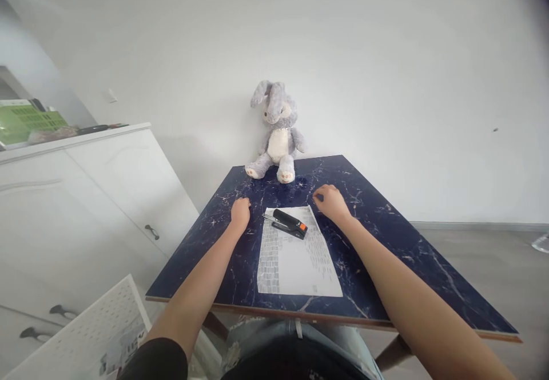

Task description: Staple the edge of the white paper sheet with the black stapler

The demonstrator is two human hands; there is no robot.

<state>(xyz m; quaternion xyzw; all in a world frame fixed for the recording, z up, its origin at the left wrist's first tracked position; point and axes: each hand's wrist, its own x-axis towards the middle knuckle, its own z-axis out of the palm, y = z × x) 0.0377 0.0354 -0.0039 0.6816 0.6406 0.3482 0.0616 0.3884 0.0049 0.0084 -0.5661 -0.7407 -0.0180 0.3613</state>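
Observation:
A black stapler with an orange patch lies tilted across the upper part of a printed sheet of paper. The sheet rests flat on the dark blue marbled table. To the left of the paper, my left hand rests on the table, loosely fisted, apart from the sheet. On the other side, my right hand rests just beyond the paper's upper right corner, fingers curled towards the thumb. I see nothing held in either hand, and neither touches the stapler.
A grey plush rabbit sits at the table's far edge against the white wall. To the left stand a white cabinet with a green basket on top and a white perforated bin below.

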